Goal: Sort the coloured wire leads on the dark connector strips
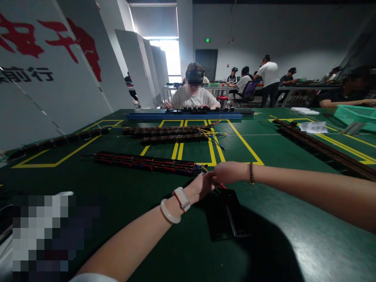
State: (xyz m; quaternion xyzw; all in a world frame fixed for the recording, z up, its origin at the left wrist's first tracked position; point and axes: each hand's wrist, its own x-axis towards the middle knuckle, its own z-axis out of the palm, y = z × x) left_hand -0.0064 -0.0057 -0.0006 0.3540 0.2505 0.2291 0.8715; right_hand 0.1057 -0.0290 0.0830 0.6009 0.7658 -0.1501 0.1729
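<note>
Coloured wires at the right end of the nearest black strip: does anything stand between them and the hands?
Nothing visible does. The left hand and right hand meet right by the coloured wires. The black object lies on the near side of the hands. Exact contact is hidden.

A green basket (343, 116) is sitting at the far right of the worktop (176, 250), with flat white boxes (309, 112) and a pale sheet (313, 127) lying near it. Across the worktop, a person in a white top (192, 96) is wearing a dark headset (194, 76), while farther back another person (268, 74) is standing near a purple-backed chair (250, 90). A green sign (207, 40) is glowing above a dark door (207, 62).
</note>
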